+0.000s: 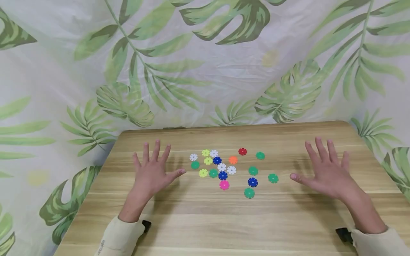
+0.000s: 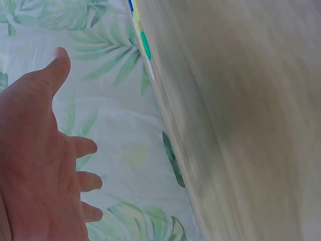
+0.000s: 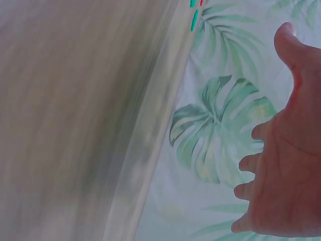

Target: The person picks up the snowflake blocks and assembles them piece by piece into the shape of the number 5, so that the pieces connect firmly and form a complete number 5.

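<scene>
Both hands up over the tabletop (image 1: 198,224), one each side of the discs (image 1: 221,167).

Left hand (image 1: 151,177): grip apart, fingers spread, thumb out toward the discs. Nearest ones are a green disc (image 1: 195,165) and a white disc (image 1: 193,156), both near the thumb tip, neither touched.

Right hand (image 1: 331,174): grip apart too, fingers spread, thumb pointing in. Nearest is the rightmost green disc (image 1: 273,178), a gap between it and the thumb.

Discs lie flat mid-tabletop, notched rims, 19 by my count: six green, four white, three yellow, three blue, one each red, orange, pink. Denser on the left; looser on the right, where it's four green and a blue. Red disc (image 1: 242,152) sits toward the back, orange disc (image 1: 233,160) in front and left of it, pink disc (image 1: 224,185) at the near end of the left bunch. Can't tell which neighbours touch.

Wrist views: palm visible in each, a few discs edge-on as thin slivers. Leaf-print cloth (image 1: 230,78) behind. Beige sleeves (image 1: 120,236) on both arms, black piece (image 1: 146,226) at each cuff.
</scene>
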Demonstrator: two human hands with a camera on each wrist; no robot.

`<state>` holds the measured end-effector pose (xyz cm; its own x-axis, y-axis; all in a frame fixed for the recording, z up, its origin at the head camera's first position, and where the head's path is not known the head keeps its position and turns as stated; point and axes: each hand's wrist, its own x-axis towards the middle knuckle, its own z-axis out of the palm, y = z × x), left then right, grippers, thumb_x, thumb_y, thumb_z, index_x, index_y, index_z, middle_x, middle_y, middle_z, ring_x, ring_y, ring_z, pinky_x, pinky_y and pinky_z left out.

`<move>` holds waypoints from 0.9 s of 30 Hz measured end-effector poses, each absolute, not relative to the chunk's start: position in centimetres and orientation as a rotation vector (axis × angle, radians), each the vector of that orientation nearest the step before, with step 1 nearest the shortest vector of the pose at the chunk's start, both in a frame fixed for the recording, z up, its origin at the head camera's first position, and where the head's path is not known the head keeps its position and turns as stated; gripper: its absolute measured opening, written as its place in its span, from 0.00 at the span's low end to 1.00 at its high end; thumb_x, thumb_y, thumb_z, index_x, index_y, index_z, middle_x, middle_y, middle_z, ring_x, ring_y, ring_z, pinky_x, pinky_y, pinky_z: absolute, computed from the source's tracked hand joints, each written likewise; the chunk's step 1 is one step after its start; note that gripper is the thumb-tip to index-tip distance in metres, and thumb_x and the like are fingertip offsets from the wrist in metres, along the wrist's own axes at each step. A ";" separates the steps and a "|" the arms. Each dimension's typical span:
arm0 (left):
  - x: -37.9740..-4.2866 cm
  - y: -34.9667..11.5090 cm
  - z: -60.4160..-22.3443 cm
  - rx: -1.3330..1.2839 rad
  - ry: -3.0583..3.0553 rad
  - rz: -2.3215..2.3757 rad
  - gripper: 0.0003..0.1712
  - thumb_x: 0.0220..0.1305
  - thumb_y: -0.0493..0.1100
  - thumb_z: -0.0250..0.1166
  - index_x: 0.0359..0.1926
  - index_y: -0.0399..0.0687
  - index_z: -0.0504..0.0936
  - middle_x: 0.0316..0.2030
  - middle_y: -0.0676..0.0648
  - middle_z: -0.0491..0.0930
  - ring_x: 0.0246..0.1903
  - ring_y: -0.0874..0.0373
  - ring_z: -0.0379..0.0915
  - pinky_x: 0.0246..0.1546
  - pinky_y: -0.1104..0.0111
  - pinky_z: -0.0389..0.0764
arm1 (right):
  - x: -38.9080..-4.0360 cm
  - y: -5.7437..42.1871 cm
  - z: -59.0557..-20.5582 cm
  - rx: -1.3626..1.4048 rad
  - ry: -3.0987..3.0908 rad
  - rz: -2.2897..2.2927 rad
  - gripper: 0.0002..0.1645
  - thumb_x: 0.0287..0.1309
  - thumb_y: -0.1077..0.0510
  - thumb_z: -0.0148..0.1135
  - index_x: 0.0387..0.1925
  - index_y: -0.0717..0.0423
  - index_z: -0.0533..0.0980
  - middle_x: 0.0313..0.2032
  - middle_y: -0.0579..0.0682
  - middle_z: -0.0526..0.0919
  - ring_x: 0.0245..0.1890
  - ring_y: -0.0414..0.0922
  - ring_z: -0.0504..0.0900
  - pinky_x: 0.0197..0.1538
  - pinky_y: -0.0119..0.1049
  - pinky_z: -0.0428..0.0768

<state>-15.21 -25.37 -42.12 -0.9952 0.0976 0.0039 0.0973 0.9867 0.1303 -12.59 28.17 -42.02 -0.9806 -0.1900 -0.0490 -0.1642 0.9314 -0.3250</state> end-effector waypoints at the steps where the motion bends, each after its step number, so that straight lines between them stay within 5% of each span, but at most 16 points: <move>1: -15.1 -25.2 -42.1 0.160 3.128 0.211 0.64 0.63 0.86 0.57 0.87 0.56 0.52 0.88 0.38 0.36 0.85 0.29 0.20 0.75 0.22 0.24 | -12.6 27.9 -42.0 -0.287 3.010 -0.498 0.74 0.65 0.20 0.61 0.87 0.57 0.36 0.84 0.65 0.22 0.82 0.69 0.14 0.69 0.82 0.14; 11: -14.6 -23.7 -41.9 0.265 3.147 0.210 0.64 0.62 0.87 0.57 0.87 0.58 0.53 0.88 0.40 0.38 0.86 0.31 0.24 0.76 0.23 0.27 | -12.5 25.7 -42.2 -0.417 2.985 -0.455 0.74 0.63 0.19 0.62 0.87 0.56 0.38 0.85 0.65 0.26 0.84 0.70 0.21 0.71 0.81 0.14; 18: -14.3 -22.4 -41.7 0.351 3.134 0.201 0.64 0.61 0.86 0.59 0.87 0.58 0.55 0.88 0.41 0.42 0.86 0.32 0.27 0.78 0.24 0.32 | -12.5 24.2 -42.5 -0.538 2.975 -0.409 0.73 0.60 0.19 0.65 0.87 0.56 0.46 0.86 0.66 0.36 0.86 0.70 0.30 0.75 0.83 0.28; 27: -13.9 -21.5 -41.9 0.551 3.120 0.183 0.61 0.64 0.80 0.64 0.85 0.53 0.58 0.86 0.39 0.51 0.85 0.32 0.43 0.79 0.26 0.46 | -12.5 23.7 -42.9 -0.726 2.953 -0.396 0.69 0.63 0.24 0.67 0.85 0.62 0.50 0.85 0.69 0.46 0.84 0.71 0.46 0.78 0.79 0.46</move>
